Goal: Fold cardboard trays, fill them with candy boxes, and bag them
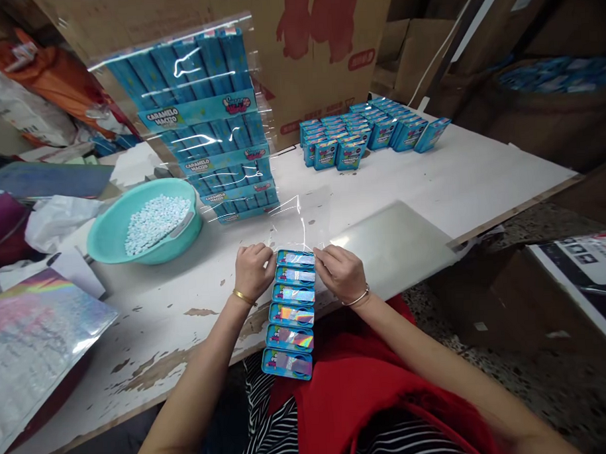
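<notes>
A row of several small blue tins (291, 315) with shiny rainbow strips runs from the table's front edge toward me. Beyond its far end a clear plastic bag (301, 217) lies on the table, its surface catching the light. My left hand (255, 270) is closed at the left of the row's far end, its fingertips pinching the bag's edge. On the opposite side my right hand (342, 272) pinches the bag in the same way, close to the farthest tin. The exact grip of the fingertips is partly hidden.
Wrapped blue candy packs (205, 131) stand stacked at the back left, beside a turquoise basin (105, 240) of small pale candies (156, 222). Blue boxes (350, 152) line the back right. A flat clear plastic sheet (398, 250) overhangs the table's (480, 174) front edge.
</notes>
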Tool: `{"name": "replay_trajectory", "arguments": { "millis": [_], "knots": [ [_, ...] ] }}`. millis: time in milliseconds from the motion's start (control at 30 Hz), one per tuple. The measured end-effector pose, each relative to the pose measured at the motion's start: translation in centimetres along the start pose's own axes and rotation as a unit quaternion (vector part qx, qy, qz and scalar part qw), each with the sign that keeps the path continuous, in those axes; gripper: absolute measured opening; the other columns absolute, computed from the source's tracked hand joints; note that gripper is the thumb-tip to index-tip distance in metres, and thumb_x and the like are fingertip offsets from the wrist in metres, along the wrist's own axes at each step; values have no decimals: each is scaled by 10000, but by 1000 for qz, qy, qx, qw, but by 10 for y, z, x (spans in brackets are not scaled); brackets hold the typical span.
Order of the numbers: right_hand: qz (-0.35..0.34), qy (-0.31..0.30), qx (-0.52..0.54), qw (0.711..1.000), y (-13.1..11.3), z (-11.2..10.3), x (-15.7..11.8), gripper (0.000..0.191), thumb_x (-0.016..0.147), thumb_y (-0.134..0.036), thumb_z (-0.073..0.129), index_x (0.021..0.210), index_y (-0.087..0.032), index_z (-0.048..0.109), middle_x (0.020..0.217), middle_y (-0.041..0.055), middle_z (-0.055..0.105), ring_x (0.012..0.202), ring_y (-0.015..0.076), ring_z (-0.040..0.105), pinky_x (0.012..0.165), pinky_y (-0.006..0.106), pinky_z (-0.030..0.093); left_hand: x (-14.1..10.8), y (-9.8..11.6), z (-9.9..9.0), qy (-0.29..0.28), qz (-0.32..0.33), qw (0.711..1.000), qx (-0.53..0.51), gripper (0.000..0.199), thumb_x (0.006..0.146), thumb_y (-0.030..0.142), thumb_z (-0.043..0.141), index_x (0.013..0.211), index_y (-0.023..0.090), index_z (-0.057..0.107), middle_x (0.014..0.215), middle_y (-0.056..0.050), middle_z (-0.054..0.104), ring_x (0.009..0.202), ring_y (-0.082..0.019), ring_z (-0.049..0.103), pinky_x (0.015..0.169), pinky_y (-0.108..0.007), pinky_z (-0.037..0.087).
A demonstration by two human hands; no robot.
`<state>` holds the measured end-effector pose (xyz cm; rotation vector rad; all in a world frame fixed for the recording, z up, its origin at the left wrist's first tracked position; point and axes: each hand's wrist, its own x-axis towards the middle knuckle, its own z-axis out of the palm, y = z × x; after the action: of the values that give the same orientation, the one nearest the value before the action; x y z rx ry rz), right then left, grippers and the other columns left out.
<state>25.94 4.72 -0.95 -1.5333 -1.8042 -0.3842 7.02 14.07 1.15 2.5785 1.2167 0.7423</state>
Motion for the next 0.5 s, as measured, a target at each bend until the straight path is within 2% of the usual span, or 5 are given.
{"name": "replay_trajectory", "arguments": {
  "millis": [100, 167, 333, 400, 500],
  "knots": [
    [-42, -8, -15, 999, -2, 1, 3, 243, 922, -200, 432, 975, -128, 657, 731, 54, 622, 678, 168, 507, 632, 295, 355, -5, -2, 5, 23, -85, 990, -114, 289, 852, 265, 459, 573, 191, 457, 583, 7, 492, 580, -126, 461, 590, -260, 319],
    [-64, -14, -18, 998, -2, 3, 5, 242, 922, -193, 430, 983, -125, 655, 746, 56, 636, 681, 169, 509, 629, 302, 351, -11, -4, 7, 45, -99, 988, -106, 319, 864, 292, 457, 561, 194, 444, 565, 13, 466, 558, -124, 435, 571, -260, 311],
    [-85, -28, -3, 996, -3, 5, -4, 241, 920, -191, 427, 1017, -122, 636, 768, 63, 654, 682, 174, 515, 623, 310, 341, -39, -8, 4, 75, 37, 993, 79, 294, 872, 260, 467, 587, 198, 498, 643, -34, 572, 665, -171, 489, 676, -314, 308],
    [-59, -38, 1, 998, -5, 7, -12, 234, 915, -201, 424, 1020, -143, 626, 780, 60, 657, 693, 178, 525, 633, 308, 339, -48, -10, 5, 80, 55, 990, 101, 270, 872, 246, 469, 611, 203, 519, 658, -42, 597, 673, -183, 501, 684, -320, 309],
    [59, -61, -4, 996, -9, 15, -22, 213, 897, -259, 435, 973, -147, 599, 809, 70, 651, 720, 187, 548, 644, 298, 342, -53, -13, 12, 80, 28, 989, 118, 224, 870, 237, 474, 660, 205, 547, 695, -51, 625, 702, -200, 530, 675, -322, 306]
  ]
}}
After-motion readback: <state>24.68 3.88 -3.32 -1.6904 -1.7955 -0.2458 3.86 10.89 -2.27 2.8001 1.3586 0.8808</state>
